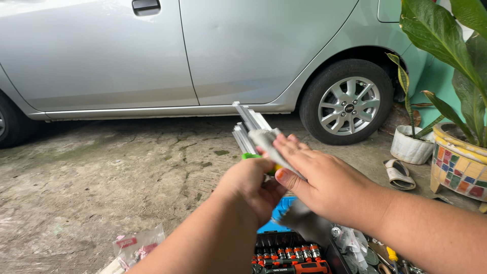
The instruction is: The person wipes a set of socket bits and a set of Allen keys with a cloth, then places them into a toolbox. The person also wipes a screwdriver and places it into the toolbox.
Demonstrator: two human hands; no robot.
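Observation:
My left hand (251, 185) is closed around the green and yellow holder of a bundle of silver hex keys (247, 127), whose ends fan upward. My right hand (317, 177) presses a grey cloth (269, 142) against the keys, fingers wrapped over it. The cloth's loose end (304, 223) hangs down below my hands. Both hands are raised over an open tool case (286, 253).
A silver car (203, 50) stands across the concrete ground, its rear wheel (347, 104) near. Potted plants (459, 152) and a white pot (408, 147) sit at right. A plastic packet (137, 246) lies lower left. Loose tools (375, 253) lie beside the case.

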